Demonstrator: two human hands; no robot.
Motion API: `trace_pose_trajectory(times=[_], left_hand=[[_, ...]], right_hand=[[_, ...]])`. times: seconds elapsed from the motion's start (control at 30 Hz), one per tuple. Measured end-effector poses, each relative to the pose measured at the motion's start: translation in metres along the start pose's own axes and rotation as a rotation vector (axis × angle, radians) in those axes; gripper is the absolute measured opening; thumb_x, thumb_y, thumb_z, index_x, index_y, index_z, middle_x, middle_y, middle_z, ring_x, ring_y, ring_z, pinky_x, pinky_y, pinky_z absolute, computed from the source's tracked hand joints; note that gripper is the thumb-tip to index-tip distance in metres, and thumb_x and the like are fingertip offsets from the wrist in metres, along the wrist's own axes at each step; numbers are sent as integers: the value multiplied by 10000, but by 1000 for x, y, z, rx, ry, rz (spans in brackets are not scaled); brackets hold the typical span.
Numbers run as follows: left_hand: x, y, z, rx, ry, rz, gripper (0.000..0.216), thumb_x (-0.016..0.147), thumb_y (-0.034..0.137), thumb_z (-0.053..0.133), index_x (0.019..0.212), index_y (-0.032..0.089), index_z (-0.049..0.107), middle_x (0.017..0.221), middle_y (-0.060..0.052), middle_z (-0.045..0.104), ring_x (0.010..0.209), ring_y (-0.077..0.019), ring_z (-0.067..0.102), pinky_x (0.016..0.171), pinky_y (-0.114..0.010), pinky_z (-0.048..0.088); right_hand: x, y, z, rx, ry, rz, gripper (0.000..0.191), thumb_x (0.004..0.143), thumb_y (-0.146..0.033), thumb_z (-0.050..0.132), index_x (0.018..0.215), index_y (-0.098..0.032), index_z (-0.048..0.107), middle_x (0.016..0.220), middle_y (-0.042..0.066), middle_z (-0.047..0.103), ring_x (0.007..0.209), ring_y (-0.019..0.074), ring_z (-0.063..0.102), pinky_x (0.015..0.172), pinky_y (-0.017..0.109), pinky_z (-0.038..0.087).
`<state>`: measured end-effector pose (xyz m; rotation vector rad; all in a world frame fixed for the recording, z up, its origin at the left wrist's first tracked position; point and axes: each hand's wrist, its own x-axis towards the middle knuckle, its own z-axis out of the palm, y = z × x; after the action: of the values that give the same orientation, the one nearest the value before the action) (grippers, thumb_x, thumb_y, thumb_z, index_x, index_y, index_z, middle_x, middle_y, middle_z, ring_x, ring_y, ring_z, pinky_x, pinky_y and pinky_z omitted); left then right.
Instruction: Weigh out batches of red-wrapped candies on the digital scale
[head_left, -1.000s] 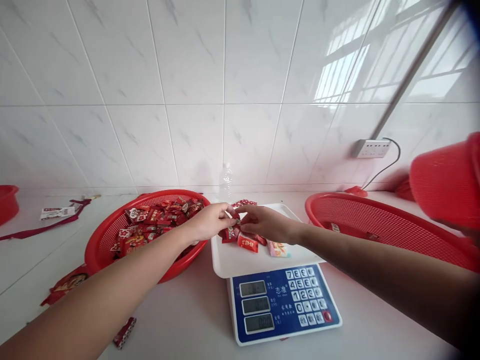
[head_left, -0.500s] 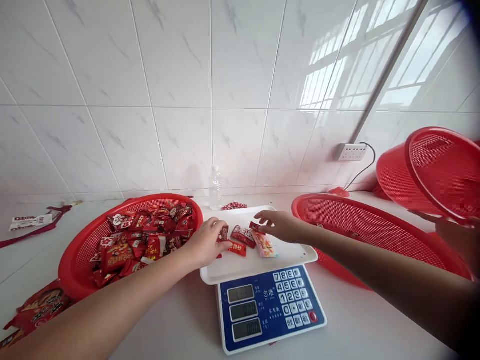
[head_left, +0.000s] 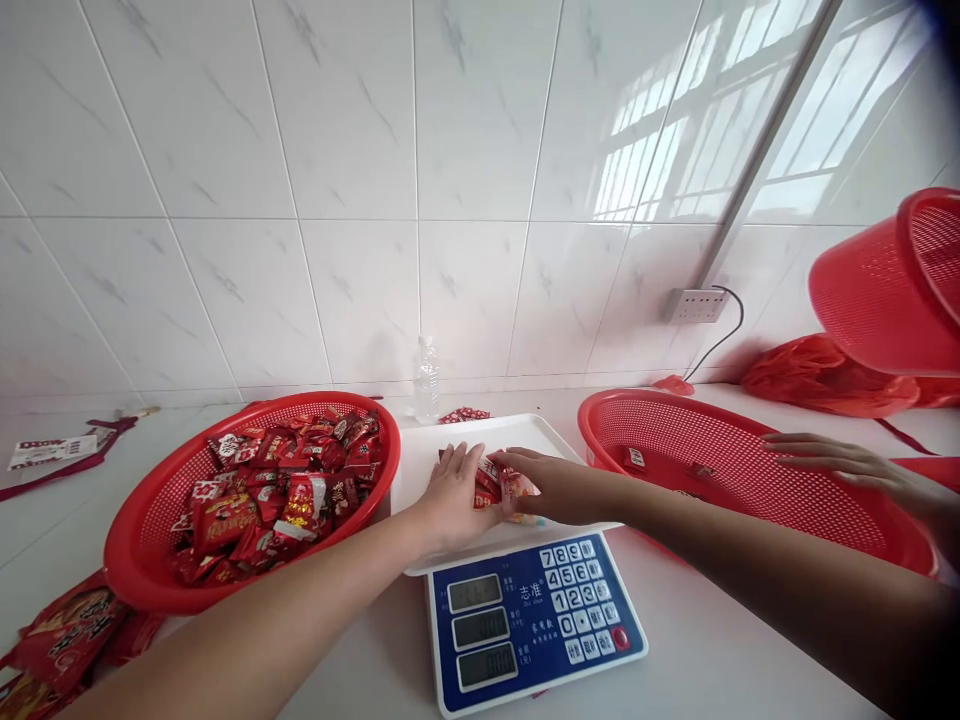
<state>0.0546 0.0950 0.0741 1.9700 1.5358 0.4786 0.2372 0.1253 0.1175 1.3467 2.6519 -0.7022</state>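
My left hand [head_left: 454,498] and my right hand [head_left: 551,487] are curved in from both sides around a small heap of red snack packets [head_left: 487,480] on the white tray [head_left: 409,485] of a scale. Fingers of both hands press on the heap, and their thumbs nearly meet at its front. A pinkish packet [head_left: 519,484] shows by my right fingers. Most of the heap is covered by the hands. Below the tray is the blue scale panel [head_left: 532,610] with three small displays and white keys.
Left stands a red basket [head_left: 124,540] full of red packets; larger packets [head_left: 71,635] lie beside it. Another red basket [head_left: 622,405] sits right, with a co-worker's hand [head_left: 847,465] over it. A raised basket [head_left: 862,290], red bags [head_left: 817,375] and a clear bottle [head_left: 426,380] are behind.
My hands have come together over the packets, pushing them into a tighter heap. The raised basket has moved up and right, uncovering the red bags. A co-worker's hand now reaches over the right basket.
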Motion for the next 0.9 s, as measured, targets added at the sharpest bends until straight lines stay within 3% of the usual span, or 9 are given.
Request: trace_pose_trajectory(times=[0.13, 0.27, 0.37, 0.47, 0.57, 0.73, 0.9], left_hand=[[-10, -5, -25, 7, 4, -13, 932, 709, 476, 655, 1468, 163, 213, 1569, -166, 151, 1437, -348, 86, 1139, -478, 216], [-28, -13, -54, 79, -73, -20, 889, 689, 413, 671, 1452, 192, 272, 1544, -128, 256, 1391, -321, 278, 1115, -422, 284], [-40, -25, -70, 110, 49, -15, 748, 741, 366, 605, 1417, 195, 333, 1526, -88, 309, 1380, -271, 312, 1127, -371, 262], [-48, -47, -84, 111, 210, -56, 555, 817, 338, 494, 1351, 214, 409, 1444, -57, 445, 1311, -240, 423, 1086, -344, 326], [-54, -78, -98, 186, 244, -148, 414, 841, 290, 437, 1245, 220, 493, 1365, -61, 525, 1244, -242, 490, 1039, -348, 377], [-68, -114, -112, 335, 89, -270, 403, 781, 243, 491, 1175, 187, 553, 1231, -109, 591, 1065, -262, 593, 910, -345, 458], [-78, -114, -111, 413, 74, -261, 383, 745, 252, 546, 1117, 191, 613, 1139, -96, 591, 962, -240, 614, 814, -298, 477]], right_hand=[[-9, 4, -4, -20, -14, 48, 754, 821, -375, 546, 1496, -246, 238, 1515, 90, 326, 1231, 308, 495, 950, 416, 453], [-12, 1, -1, -53, -26, 72, 760, 803, -370, 572, 1488, -225, 274, 1518, 114, 317, 1275, 338, 450, 959, 441, 446], [-13, -3, 1, -76, -17, 54, 739, 814, -354, 563, 1483, -198, 290, 1527, 121, 294, 1344, 330, 360, 1056, 452, 351], [-14, -10, 0, -79, 4, 13, 693, 857, -391, 515, 1481, -185, 296, 1533, 118, 283, 1387, 302, 284, 1100, 439, 291], [-12, -19, 1, -72, 0, -86, 647, 870, -429, 513, 1468, -270, 321, 1553, 68, 245, 1420, 285, 195, 1117, 445, 258], [0, -30, 14, -109, -39, -353, 526, 876, -431, 545, 1387, -360, 443, 1558, 8, 237, 1439, 291, 86, 1135, 526, 150], [12, -27, 23, -137, -32, -426, 429, 921, -398, 477, 1346, -346, 505, 1542, 11, 281, 1436, 279, 121, 1132, 532, 156]])
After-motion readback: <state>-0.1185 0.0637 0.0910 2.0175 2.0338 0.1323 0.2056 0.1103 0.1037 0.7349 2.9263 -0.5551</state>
